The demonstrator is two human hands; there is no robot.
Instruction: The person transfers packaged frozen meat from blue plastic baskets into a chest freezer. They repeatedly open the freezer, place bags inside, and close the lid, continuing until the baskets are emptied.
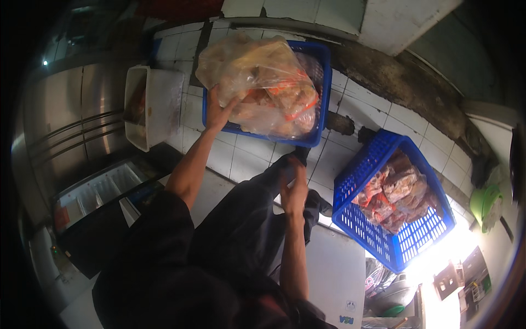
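A blue plastic basket (324,86) on the tiled floor holds a large clear plastic bag (254,66) and red-printed packs, one of them a pack of pale food (294,96). My left hand (220,109) is at the bag's left edge, thumb and fingers apart over the plastic; whether it grips the film is hard to tell. Above my lap, my right hand (295,187) is raised, blurred and partly curled, with nothing plainly in it. To the right, a second blue basket (365,222) holds several red-printed packs of food (400,185).
At the left stands a white plastic tub (164,107) with something brownish inside, near a steel cabinet front (102,111). An open-topped container with dividers (98,197) is below it. A green basin (483,205) lies at the right. A white lid-like surface (333,271) is beside my legs.
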